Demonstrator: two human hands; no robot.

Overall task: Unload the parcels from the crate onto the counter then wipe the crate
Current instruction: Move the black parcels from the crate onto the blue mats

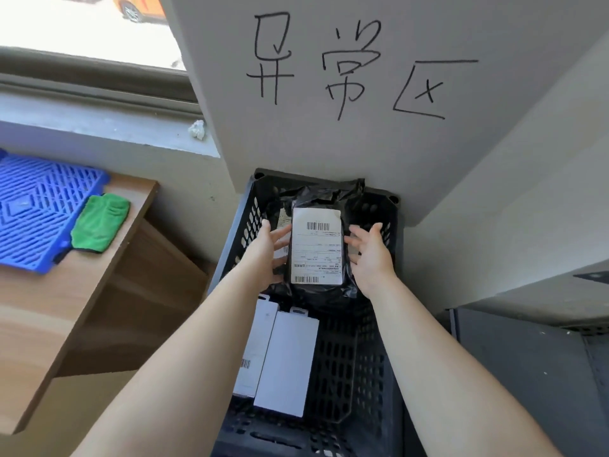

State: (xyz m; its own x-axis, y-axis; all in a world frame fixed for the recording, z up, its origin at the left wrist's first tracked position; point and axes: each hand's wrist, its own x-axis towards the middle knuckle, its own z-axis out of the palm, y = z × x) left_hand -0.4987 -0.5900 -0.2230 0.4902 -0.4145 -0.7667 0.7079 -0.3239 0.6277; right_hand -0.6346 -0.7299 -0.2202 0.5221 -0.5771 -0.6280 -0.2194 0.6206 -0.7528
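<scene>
Head view: both arms reach down into the black crate (379, 341).

Left hand (263, 255): fingers spread and nearly straight, lying against the left edge of the black bag parcel (316, 199). Looks like contact, but no fingers curled round it.

Right hand (372, 255): fingers spread, palm turned in toward the parcel's right edge, fingertips at or just beside the bag. Can't tell if it is touching. It grips nothing.

The parcel sits between the two hands at the far end of the crate, white shipping label (317, 246) facing up with barcodes at its top and bottom. Part of a second label shows just beyond the left hand's fingers, partly hidden.

Two white boxes (286, 357) lie side by side nearer than the hands, under the left forearm, on the crate's left side. The left one carries a small barcode.

Wooden surface (43, 311) is well left of the left hand. On it: a blue lattice panel (36, 209) and a green cloth (100, 222) lying half on the panel's right edge, half on the wood.

Beyond the hands is a grey wall (329, 143) with handwritten black characters. Further left, a window sill with a crumpled white scrap (197, 129) on it. Right of the right arm is a dark metal unit (527, 374).
</scene>
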